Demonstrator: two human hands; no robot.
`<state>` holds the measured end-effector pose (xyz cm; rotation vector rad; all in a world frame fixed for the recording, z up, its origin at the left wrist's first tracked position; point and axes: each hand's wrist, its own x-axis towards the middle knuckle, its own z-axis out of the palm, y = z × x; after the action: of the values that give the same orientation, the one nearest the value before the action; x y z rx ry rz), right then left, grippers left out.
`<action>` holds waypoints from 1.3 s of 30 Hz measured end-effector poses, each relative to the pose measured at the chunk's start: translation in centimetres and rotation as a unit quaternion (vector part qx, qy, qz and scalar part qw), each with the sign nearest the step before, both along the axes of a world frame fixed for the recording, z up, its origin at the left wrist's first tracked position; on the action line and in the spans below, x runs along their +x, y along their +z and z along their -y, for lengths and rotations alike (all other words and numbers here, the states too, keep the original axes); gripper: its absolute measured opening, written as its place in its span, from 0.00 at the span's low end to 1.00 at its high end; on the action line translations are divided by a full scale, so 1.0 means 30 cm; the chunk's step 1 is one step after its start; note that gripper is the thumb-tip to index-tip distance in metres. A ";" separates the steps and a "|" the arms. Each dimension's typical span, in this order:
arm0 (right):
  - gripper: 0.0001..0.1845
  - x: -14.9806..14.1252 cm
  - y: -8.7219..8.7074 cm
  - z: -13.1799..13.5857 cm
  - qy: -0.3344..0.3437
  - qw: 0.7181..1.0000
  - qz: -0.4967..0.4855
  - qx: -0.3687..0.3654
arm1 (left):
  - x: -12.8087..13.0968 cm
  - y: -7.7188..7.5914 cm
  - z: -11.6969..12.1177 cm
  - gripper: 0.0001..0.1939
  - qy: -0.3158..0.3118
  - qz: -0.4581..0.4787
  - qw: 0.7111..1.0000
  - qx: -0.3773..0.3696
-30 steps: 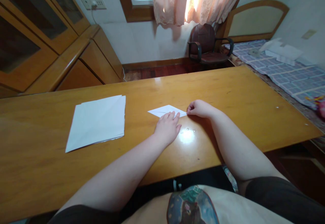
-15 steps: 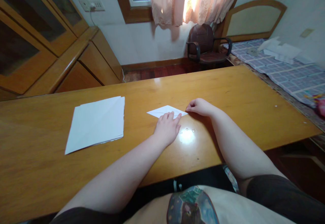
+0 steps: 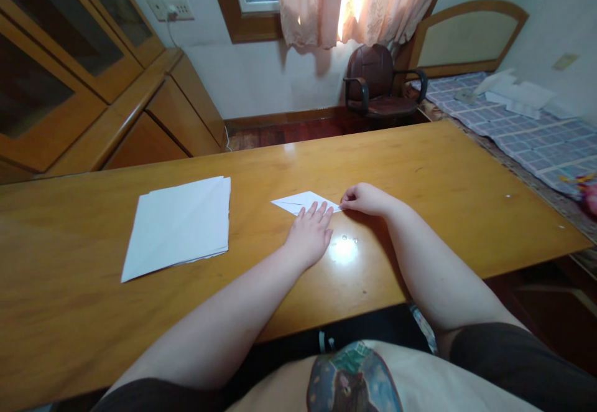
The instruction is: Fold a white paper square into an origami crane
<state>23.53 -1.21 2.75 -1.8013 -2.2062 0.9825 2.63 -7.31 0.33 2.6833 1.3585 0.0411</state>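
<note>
A small folded sheet of white paper [image 3: 293, 201], shaped like a flat diamond with crease lines, lies on the wooden table [image 3: 261, 300]. My left hand [image 3: 310, 235] rests flat over the paper's near edge, fingers stretched out and slightly apart. At the paper's right tip, my right hand [image 3: 364, 199] pinches the pointed corner between thumb and forefinger. Part of the paper is hidden under the left fingers.
To the left on the table lies a stack of white paper [image 3: 180, 228]. Beyond the table stand a brown armchair [image 3: 373, 82] and a wooden cabinet [image 3: 140, 107]. On the right is a bed [image 3: 522, 126] with white items on it.
My left fingers have spread and stretched further over the paper. The paper has turned slightly, and my right hand, at its right tip, has shifted a little.
</note>
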 end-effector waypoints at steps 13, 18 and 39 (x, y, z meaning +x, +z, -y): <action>0.07 -0.016 -0.007 -0.006 -0.009 1.000 0.008 -0.019 | 0.000 0.003 -0.001 0.27 0.003 0.006 1.000 0.008; 0.07 -0.001 -0.011 -0.010 -0.018 1.000 -0.015 -0.017 | 0.003 -0.001 -0.004 0.28 0.007 0.003 1.000 0.013; 0.07 -0.011 -0.026 -0.024 -0.058 0.996 -0.048 -0.054 | 0.003 0.004 -0.003 0.28 0.007 -0.001 1.000 0.004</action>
<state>23.20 -0.48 1.97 -1.8622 -2.0041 1.1577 2.73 -7.23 0.44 2.6815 1.3810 0.0468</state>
